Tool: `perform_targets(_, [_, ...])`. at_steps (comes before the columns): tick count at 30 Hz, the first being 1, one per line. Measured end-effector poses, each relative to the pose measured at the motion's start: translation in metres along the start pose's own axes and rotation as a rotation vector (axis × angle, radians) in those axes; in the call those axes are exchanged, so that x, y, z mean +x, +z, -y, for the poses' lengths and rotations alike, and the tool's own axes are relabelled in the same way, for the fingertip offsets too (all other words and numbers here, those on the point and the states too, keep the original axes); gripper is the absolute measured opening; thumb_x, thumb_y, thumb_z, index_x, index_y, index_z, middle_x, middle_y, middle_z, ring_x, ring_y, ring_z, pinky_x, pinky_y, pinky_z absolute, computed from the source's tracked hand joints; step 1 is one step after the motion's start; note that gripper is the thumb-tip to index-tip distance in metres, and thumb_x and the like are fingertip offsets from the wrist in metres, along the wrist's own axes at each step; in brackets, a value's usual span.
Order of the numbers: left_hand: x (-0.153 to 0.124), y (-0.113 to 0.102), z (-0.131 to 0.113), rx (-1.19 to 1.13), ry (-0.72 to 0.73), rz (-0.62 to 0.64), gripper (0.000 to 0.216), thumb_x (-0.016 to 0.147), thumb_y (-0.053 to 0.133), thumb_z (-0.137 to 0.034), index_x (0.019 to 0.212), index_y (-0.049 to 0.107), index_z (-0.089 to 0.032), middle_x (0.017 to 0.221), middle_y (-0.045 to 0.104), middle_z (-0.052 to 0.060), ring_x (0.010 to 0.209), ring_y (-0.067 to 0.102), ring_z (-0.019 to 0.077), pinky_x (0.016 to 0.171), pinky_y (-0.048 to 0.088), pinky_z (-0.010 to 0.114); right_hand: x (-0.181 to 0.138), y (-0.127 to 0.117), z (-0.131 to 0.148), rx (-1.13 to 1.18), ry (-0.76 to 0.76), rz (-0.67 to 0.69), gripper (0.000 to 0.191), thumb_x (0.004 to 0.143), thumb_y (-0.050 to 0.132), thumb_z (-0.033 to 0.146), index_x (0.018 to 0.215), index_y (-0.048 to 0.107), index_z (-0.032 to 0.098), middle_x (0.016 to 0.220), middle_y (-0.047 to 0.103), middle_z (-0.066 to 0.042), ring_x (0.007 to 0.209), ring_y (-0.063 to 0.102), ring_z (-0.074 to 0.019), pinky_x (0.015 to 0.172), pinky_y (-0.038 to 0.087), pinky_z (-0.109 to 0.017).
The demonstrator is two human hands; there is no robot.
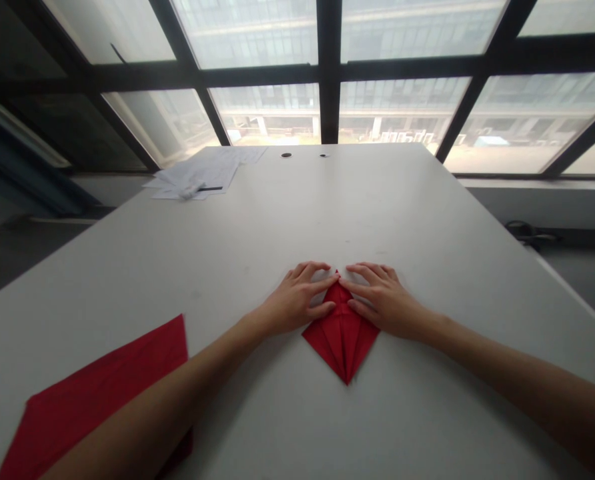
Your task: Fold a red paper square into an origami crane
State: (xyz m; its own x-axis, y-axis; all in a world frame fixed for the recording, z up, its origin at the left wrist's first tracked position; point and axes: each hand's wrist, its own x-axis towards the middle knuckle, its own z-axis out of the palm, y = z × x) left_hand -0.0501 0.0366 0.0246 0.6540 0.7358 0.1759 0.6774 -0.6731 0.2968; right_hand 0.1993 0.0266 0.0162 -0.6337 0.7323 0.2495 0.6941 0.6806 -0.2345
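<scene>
A folded red paper (342,337), kite-shaped with its point toward me, lies on the white table (327,220). My left hand (297,297) rests on its upper left part, fingers bent and pressing the paper down near the top tip. My right hand (380,297) mirrors it on the upper right, index finger and thumb pressing the fold. Both hands meet at the paper's far tip, and the top of the paper is partly hidden under the fingers.
A flat red paper sheet (102,393) lies at the near left, partly under my left forearm. White papers (202,175) with a dark pen sit at the far left corner. Two small holes (286,155) mark the far table edge before large windows.
</scene>
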Motion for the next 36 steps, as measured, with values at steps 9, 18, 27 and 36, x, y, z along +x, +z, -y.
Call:
perform_targets(9, [0.0002,-0.0006,-0.0002,-0.003,-0.009,0.027,0.051,0.090,0.062,-0.044,0.138,0.052,-0.032,0.144,0.044,0.007,0.134,0.037,0.0279,0.112,0.034,0.046,-0.0006,0.0008,-0.0004,-0.007,0.006,0.014,0.041,0.096,0.051,0.033,0.136,0.055,0.030,0.144,0.049,-0.012,0.133,0.039,-0.0317,0.105,0.030,-0.052])
perform_targets(18, [0.0003,0.0012,-0.0007,-0.012,-0.017,0.002,0.052,0.088,0.063,-0.044,0.138,0.052,-0.032,0.142,0.046,0.007,0.132,0.039,0.0282,0.111,0.035,0.047,0.0002,0.0003,0.0004,-0.007,0.000,-0.004,0.039,0.095,0.051,0.033,0.134,0.056,0.030,0.141,0.051,-0.012,0.130,0.042,-0.0308,0.104,0.032,-0.051])
perform_targets(27, [0.0008,-0.0003,0.0000,-0.128,-0.025,-0.100,0.049,0.088,0.065,-0.036,0.135,0.054,-0.028,0.134,0.054,0.008,0.125,0.048,0.0252,0.109,0.040,0.044,0.0001,-0.0005,0.0007,-0.008,-0.005,-0.003,0.040,0.096,0.051,0.034,0.136,0.055,0.030,0.143,0.050,-0.013,0.132,0.041,-0.0314,0.105,0.031,-0.052])
perform_targets(36, [-0.0028,-0.0057,-0.0096,-0.063,0.069,-0.086,0.032,0.086,0.067,-0.032,0.117,0.067,-0.028,0.126,0.061,0.006,0.119,0.053,0.0245,0.107,0.041,0.043,0.0006,-0.0021,0.0017,0.034,0.005,-0.031,0.047,0.097,0.049,0.031,0.143,0.046,0.029,0.140,0.052,-0.011,0.131,0.043,-0.0281,0.106,0.033,-0.048])
